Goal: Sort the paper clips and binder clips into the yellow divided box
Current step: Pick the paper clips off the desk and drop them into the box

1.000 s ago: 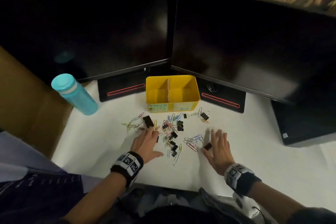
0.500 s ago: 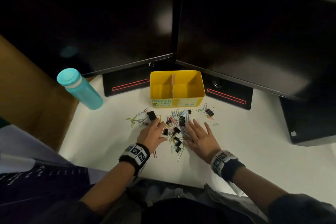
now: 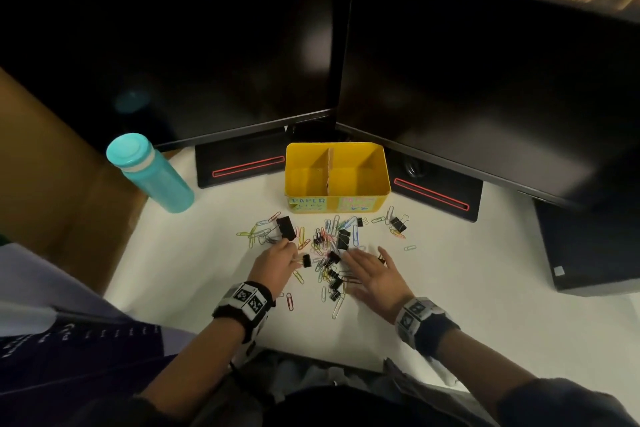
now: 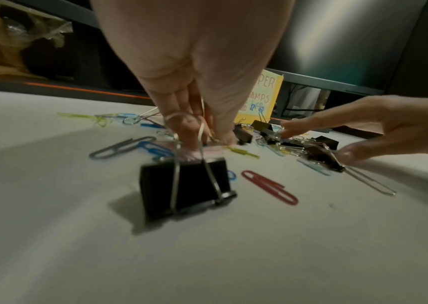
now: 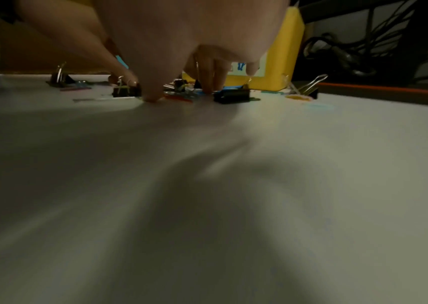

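Observation:
The yellow divided box (image 3: 377,180) stands at the back of the white desk, and both of its compartments look bare. In front of it lies a scatter of coloured paper clips (image 3: 325,239) and black binder clips (image 3: 343,239). My left hand (image 3: 294,258) pinches the wire handles of a small black binder clip (image 3: 306,260), which hangs just over the desk in the left wrist view (image 4: 186,185). My right hand (image 3: 360,255) lies spread on the right side of the pile, fingertips (image 5: 153,96) touching the desk among the clips. A larger binder clip (image 3: 286,227) sits beyond my left hand.
Two dark monitors (image 3: 173,45) (image 3: 485,80) wall off the back, their stands (image 3: 242,166) flanking the box. A teal bottle (image 3: 152,173) stands at the back left. A dark case (image 3: 588,246) sits at the right, and a cardboard panel (image 3: 41,166) at the left.
My right hand slid left from the open desk into the pile. My left hand took hold of a small binder clip and drew back slightly.

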Motion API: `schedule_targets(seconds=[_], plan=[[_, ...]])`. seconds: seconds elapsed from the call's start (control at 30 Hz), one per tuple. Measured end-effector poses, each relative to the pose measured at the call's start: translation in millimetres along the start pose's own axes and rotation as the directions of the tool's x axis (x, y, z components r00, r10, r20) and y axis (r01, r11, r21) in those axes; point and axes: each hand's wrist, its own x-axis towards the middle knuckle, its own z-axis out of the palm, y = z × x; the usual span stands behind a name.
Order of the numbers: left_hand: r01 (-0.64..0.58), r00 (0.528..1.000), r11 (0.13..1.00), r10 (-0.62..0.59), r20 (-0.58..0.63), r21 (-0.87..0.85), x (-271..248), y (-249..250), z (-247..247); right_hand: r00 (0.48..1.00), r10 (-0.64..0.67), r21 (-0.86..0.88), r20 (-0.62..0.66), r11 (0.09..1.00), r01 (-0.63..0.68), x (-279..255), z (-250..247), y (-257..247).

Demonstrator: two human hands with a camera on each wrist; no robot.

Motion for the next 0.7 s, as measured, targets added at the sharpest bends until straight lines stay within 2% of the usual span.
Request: schedule_targets(seconds=[0.13, 0.17, 0.23, 0.3, 0.5, 0.6, 0.7], plan=[[0.008, 0.992, 0.998, -0.015, -0.123, -0.062, -4, -4, -3, 0.989, 0.052, 0.162, -0.14, 0.986, -0.029, 10, 1, -7], [-0.032, 0.994, 0.999, 0.027, -0.107, -0.044, -8, -4, -3, 0.988, 0.058, 0.17, -0.145, 0.985, -0.032, 9, 1, -6], [-0.129, 0.991, 0.992, 0.129, 0.032, -0.003, -16, 1, -3, 0.989, 0.068, 0.18, -0.134, 0.983, -0.044, 9, 0, -2], [-0.202, 0.968, 0.979, 0.193, 0.159, 0.04, -22, 12, 2, 0.988, 0.083, 0.193, -0.131, 0.98, -0.057, 11, -1, 4], [-0.201, 0.962, 0.967, 0.165, 0.217, 0.159, -14, 46, 23, 0.996, -0.074, -0.009, -0.042, 0.997, 0.074, 18, -7, 23], [-0.15, 0.979, 0.983, 0.133, 0.153, 0.104, -11, 50, 28, 0.995, 0.041, 0.07, -0.09, 0.997, -0.034, 24, -20, 32], [-0.164, 0.982, 0.984, 0.156, 0.102, 0.069, -13, 49, 27, 0.953, 0.189, 0.3, -0.238, 0.947, -0.113, 33, -47, 28]])
